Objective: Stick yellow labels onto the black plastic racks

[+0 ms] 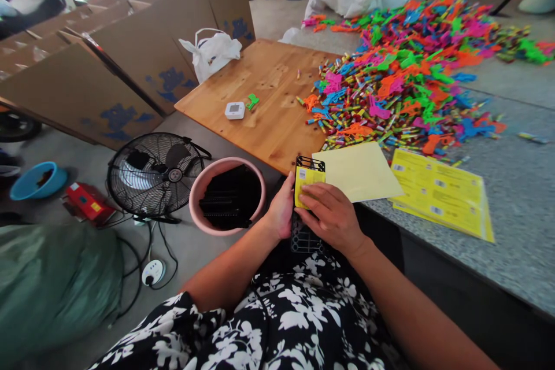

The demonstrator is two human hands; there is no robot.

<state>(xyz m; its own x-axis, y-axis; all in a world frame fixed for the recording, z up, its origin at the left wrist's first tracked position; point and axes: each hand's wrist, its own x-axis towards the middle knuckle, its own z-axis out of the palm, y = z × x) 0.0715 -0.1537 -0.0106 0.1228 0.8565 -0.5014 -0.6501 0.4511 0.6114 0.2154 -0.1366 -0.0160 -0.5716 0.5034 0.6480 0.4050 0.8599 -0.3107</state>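
Black plastic grid (309, 241), one, held above the lap; yellow card (310, 176), against its upper part; left hand (282, 208), gripping the grid's left edge, seemingly to steady it; right hand (332, 217), fingers closed over the card, apparently keeping it flat; cream sheet (355, 170) and yellow printed sheets (448, 193), just beyond, likely for easy reach; toy guns (399, 89), heaped farther off; pink tub (195, 202) of black pieces (229, 193), near the left forearm

Neon against grey

The card (309, 177) is yellow, the plastic grid (307, 241) black. Toy guns (392, 84) at right mix orange, pink, green and blue. The right surface (515, 266) is speckled grey, the left surface (273, 92) grained brown; clothing (299, 319) shows white flowers on black.
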